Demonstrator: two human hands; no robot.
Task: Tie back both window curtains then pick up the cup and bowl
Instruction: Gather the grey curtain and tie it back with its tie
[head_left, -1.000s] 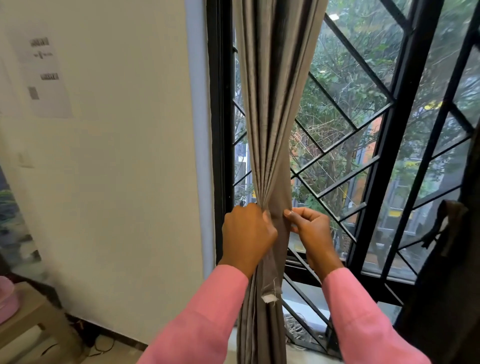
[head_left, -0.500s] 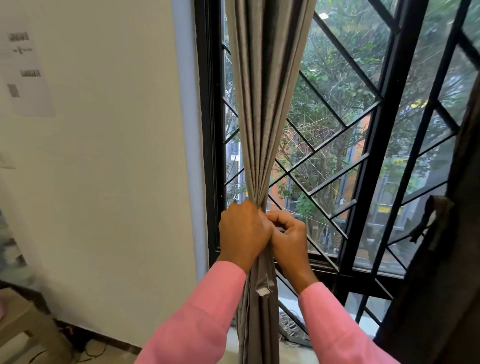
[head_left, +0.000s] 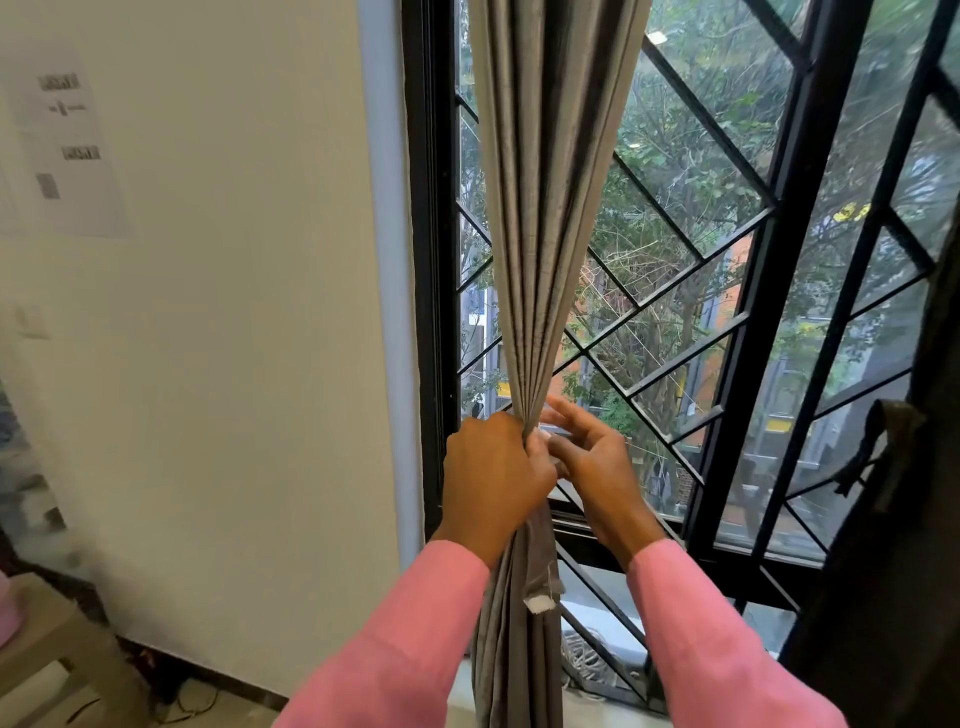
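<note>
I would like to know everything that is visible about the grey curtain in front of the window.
The grey curtain looks like thick, slightly shiny cloth in long vertical folds. It hangs at the left side of the window, wide above, gathered to a narrow waist, loose below. The left hand grips that waist; the right hand reaches it from the right, grip unclear. A strip with a white frayed end hangs below the hands.
</note>
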